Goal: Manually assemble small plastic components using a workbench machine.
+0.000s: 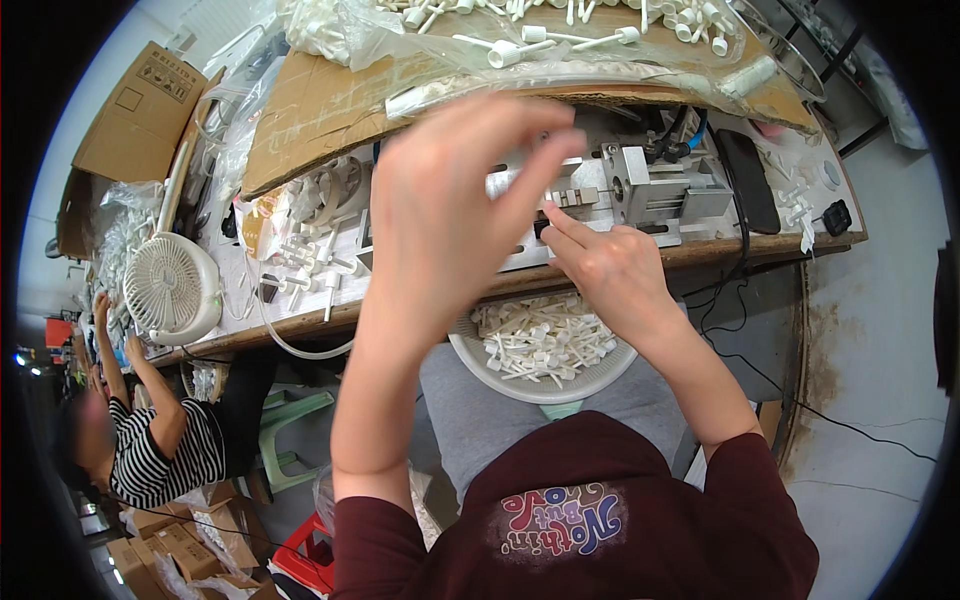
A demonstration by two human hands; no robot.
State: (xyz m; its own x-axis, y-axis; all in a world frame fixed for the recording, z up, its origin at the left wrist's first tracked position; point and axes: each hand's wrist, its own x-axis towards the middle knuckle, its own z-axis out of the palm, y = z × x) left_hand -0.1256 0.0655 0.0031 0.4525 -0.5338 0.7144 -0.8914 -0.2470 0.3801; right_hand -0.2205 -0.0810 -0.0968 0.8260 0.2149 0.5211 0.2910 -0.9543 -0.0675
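My left hand (pixel 445 195) is raised, smeared by motion, with thumb and forefinger curved toward each other. Whether anything lies between those fingertips does not show. My right hand (pixel 615 280) is at the front of a metal clamping fixture (pixel 640 190), forefinger stretched toward its small metal blocks (pixel 577 197); no held thing shows in it. My left hand hides part of the fixture. On my lap, below the hands, a round light-grey basket (pixel 480 372) holds many small white plastic scoops (pixel 545 335).
More white scoops (pixel 505 52) lie on cardboard (pixel 330 100) behind the fixture, and others (pixel 310 265) at left. A white fan (pixel 172 285) stands farther left, near a person in a striped shirt (pixel 165 450). A black phone-like slab (pixel 747 180) and cables (pixel 740 265) are at right.
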